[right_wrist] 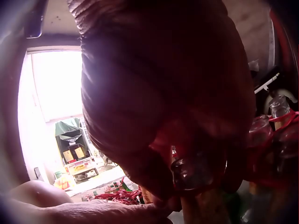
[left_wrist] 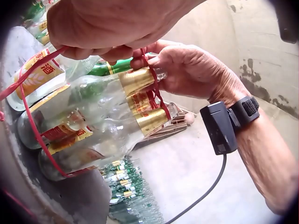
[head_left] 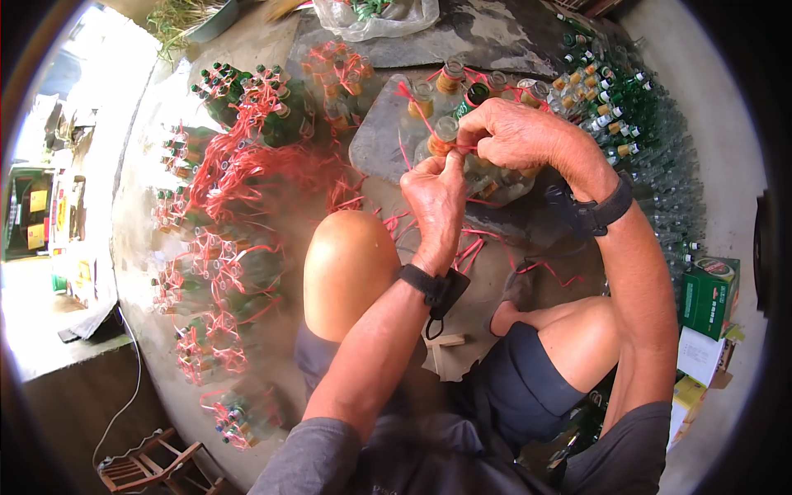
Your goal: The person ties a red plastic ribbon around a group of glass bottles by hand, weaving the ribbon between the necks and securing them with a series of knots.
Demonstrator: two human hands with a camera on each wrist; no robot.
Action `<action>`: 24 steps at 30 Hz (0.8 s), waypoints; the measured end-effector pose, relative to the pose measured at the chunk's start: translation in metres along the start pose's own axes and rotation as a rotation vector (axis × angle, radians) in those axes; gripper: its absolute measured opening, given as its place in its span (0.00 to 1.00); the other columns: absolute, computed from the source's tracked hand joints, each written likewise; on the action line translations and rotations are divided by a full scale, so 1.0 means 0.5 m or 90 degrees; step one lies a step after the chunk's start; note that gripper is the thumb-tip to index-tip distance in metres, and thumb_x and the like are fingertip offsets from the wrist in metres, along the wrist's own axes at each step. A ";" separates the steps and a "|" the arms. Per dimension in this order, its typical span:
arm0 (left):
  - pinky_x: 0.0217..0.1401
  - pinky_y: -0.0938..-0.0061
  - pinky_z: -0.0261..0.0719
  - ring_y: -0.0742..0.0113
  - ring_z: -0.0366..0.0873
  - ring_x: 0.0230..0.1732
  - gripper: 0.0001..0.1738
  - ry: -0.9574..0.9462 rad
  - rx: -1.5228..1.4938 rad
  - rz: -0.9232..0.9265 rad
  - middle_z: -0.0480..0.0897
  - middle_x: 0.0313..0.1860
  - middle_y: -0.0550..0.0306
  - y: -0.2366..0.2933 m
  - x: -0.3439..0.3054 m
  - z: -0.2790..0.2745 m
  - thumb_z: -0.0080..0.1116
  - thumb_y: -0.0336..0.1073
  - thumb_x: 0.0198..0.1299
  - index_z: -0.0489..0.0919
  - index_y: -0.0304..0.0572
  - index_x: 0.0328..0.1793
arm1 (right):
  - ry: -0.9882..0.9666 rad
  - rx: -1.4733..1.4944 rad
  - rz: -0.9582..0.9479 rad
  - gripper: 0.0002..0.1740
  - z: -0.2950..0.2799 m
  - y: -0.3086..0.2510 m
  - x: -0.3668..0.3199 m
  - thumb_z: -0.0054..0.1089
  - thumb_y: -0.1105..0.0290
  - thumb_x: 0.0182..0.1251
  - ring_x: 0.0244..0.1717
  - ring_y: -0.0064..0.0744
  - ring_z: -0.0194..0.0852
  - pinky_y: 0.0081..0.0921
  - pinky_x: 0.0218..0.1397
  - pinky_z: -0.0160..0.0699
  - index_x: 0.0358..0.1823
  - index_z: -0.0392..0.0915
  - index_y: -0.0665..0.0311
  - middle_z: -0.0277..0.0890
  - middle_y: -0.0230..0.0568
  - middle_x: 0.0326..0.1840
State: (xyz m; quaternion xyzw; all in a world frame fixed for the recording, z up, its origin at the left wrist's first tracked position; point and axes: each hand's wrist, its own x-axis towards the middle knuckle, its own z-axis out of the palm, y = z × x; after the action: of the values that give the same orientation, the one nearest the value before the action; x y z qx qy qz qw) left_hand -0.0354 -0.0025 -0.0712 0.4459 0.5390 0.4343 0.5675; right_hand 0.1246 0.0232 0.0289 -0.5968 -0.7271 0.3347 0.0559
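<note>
A cluster of glass bottles (left_wrist: 88, 116) with gold neck labels stands on a grey slab (head_left: 375, 136), red plastic string (left_wrist: 44, 154) running around its lower part. More of this string passes around the necks. My left hand (head_left: 436, 198) pinches the string beside the nearest bottle neck (head_left: 446, 129). Just across from it, my right hand (head_left: 520, 136) pinches the string with thumb and curled fingers over the bottles. One green bottle (head_left: 477, 93) stands among the clear ones. The right wrist view is dark, the hand covering much of it.
Bundled bottles (head_left: 210, 260) tied with red string line the left side, a heap of loose string (head_left: 239, 169) among them. Many bottles (head_left: 660, 173) fill the right side near a green carton (head_left: 708, 297). A plastic bag (head_left: 375, 21) lies at the back. String scraps (head_left: 474, 243) trail on the floor.
</note>
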 end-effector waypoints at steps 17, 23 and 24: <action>0.25 0.68 0.64 0.80 0.63 0.24 0.25 -0.006 -0.039 -0.027 0.71 0.17 0.69 0.006 -0.008 0.016 0.67 0.41 0.72 0.81 0.28 0.25 | 0.073 -0.297 -0.126 0.08 0.011 -0.012 -0.014 0.55 0.74 0.65 0.48 0.58 0.81 0.52 0.52 0.81 0.37 0.81 0.69 0.77 0.53 0.39; 0.26 0.66 0.65 0.78 0.63 0.24 0.28 -0.009 -0.026 0.007 0.70 0.16 0.67 -0.014 -0.010 0.025 0.68 0.43 0.72 0.77 0.30 0.23 | 0.144 -0.387 -0.125 0.09 0.000 -0.034 -0.029 0.61 0.71 0.61 0.47 0.60 0.88 0.52 0.51 0.87 0.38 0.87 0.66 0.85 0.54 0.41; 0.27 0.66 0.66 0.78 0.63 0.25 0.28 -0.009 -0.016 0.019 0.69 0.16 0.66 -0.016 -0.010 0.028 0.68 0.43 0.72 0.77 0.30 0.23 | 0.146 -0.407 -0.135 0.07 -0.003 -0.034 -0.030 0.61 0.71 0.61 0.45 0.58 0.86 0.51 0.49 0.86 0.37 0.84 0.66 0.82 0.51 0.40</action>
State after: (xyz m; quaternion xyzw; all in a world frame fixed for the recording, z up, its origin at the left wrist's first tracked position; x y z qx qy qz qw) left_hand -0.0216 -0.0096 -0.0778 0.4498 0.5228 0.4458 0.5706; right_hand 0.1154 0.0093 0.0441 -0.5389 -0.8421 0.0134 -0.0184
